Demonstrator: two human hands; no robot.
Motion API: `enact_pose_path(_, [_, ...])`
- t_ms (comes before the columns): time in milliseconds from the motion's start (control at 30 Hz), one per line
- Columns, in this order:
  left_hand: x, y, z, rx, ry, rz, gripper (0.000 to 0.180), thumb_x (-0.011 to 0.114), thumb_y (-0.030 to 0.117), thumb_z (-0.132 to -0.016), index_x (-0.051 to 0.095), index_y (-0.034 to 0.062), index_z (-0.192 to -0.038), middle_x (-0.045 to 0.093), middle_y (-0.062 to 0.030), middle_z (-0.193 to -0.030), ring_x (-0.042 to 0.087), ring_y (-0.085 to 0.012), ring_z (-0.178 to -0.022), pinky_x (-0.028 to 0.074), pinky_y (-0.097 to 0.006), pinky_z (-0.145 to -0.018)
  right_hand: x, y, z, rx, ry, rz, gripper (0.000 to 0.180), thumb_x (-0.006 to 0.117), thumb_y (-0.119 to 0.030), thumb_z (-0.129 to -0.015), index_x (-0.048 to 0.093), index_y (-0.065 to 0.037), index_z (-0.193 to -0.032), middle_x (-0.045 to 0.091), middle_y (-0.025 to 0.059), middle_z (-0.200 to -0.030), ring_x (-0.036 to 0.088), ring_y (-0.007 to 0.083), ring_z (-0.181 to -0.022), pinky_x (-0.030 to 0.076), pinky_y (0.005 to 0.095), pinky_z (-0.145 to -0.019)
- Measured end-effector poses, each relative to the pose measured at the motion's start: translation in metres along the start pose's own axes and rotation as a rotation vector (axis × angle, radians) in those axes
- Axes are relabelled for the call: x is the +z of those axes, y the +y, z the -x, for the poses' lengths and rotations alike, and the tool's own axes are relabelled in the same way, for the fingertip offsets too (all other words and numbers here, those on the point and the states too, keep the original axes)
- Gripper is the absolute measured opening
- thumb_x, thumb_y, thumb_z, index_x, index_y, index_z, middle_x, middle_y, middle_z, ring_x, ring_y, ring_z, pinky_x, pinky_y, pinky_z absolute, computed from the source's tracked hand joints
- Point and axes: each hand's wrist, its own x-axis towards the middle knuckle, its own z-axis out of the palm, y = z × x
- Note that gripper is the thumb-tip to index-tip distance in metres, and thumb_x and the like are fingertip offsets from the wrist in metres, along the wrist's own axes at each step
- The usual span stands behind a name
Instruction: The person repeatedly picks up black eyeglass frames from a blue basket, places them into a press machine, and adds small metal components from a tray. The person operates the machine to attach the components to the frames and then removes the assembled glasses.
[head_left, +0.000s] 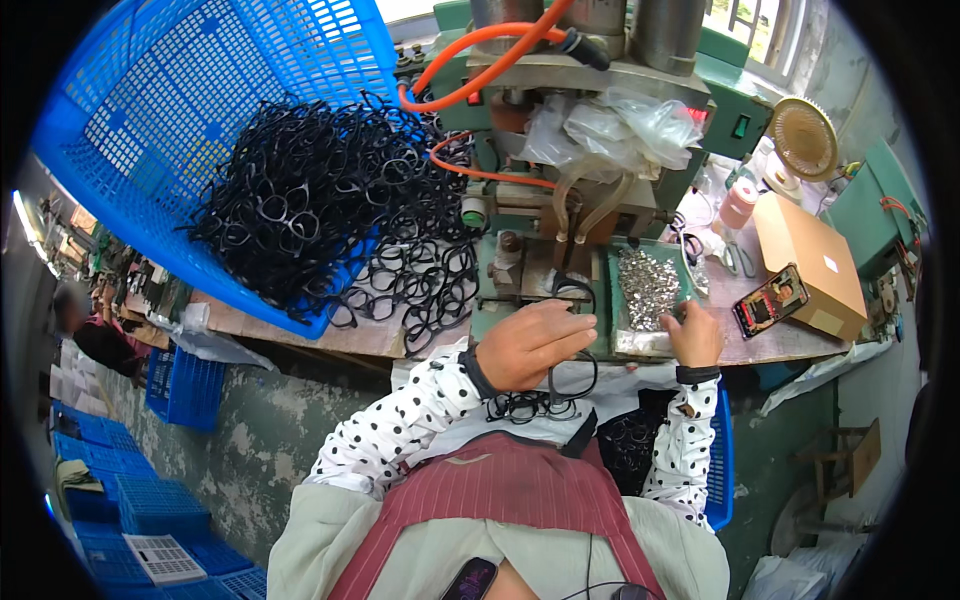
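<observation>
- Black glasses frame point(595, 372): in the left hand point(535, 345), just in front of the machine point(640, 82), at the near edge of the desk point(365, 338).
- Left grip: fingers pressed together, pinching the frame around its middle; probably held so to leave both ends free, one facing the machine.
- Frame's long axis: runs from the person's lap toward the machine; one rim loop beyond the fingers, the other nearer the apron point(510, 475). Which way its front faces, can't tell from here.
- Right hand point(694, 335): at the near right side of a green tray point(612, 275) with small shiny metal parts point(648, 285). Right grip: fingers curled; can't tell whether anything is pinched.
- Tray is right beside the machine, likely for a short reach.
- Blue basket point(120, 200) tipped open on the left, tangled frames point(300, 200) spilling onto desk; likely easier grabbing.
- Loose frames point(525, 405) at the lap, on white cloth point(450, 425).
</observation>
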Motion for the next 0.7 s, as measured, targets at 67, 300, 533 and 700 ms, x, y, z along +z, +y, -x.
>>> enact_pose_path(67, [0.002,0.0,0.001,0.001,-0.003,0.003,0.052,0.062,-0.004,-0.072,0.058,0.0046,-0.123,0.059,-0.0129,-0.126,0.06,-0.0325,-0.107,0.049,-0.045,-0.097,0.029,0.0,-0.001,-0.015,0.063,0.022,0.026,0.072,-0.03,-0.08,0.065,-0.007,-0.089,0.069,0.0132,-0.084,0.066,0.0335,-0.078,0.051,0.0459,-0.066])
enact_pose_path(300, [0.0,0.016,-0.001,-0.1,-0.02,-0.038,0.054,0.063,-0.002,-0.072,0.058,0.0058,-0.125,0.058,-0.013,-0.127,0.058,-0.0309,-0.114,0.042,-0.048,-0.103,0.044,-0.005,-0.012,0.09,0.216,-0.478,0.012,0.065,-0.018,-0.087,0.069,-0.006,-0.089,0.07,0.0141,-0.084,0.066,0.032,-0.077,0.051,0.0405,-0.069])
enact_pose_path(533, [0.004,-0.007,0.109,-0.772,0.386,-0.321,0.036,0.064,0.007,-0.085,0.059,0.0037,-0.121,0.053,-0.0149,-0.114,0.052,-0.032,-0.105,0.042,-0.04,-0.091,0.049,-0.018,-0.005,0.19,0.362,-0.711,0.008,0.068,-0.013,-0.084,0.064,-0.005,-0.086,0.069,0.0126,-0.075,0.067,0.0305,-0.068,0.051,0.0396,-0.063])
enact_pose_path(700, [-0.006,-0.063,0.172,-1.03,0.209,-0.869,0.036,0.065,0.016,-0.084,0.062,0.0166,-0.12,0.049,-0.0135,-0.116,0.049,-0.0329,-0.107,0.039,-0.046,-0.09,0.043,-0.022,-0.002,0.1,0.402,-0.666,0.005,0.067,-0.007,-0.084,0.063,-0.006,-0.086,0.067,0.0119,-0.071,0.067,0.0277,-0.064,0.051,0.0363,-0.059])
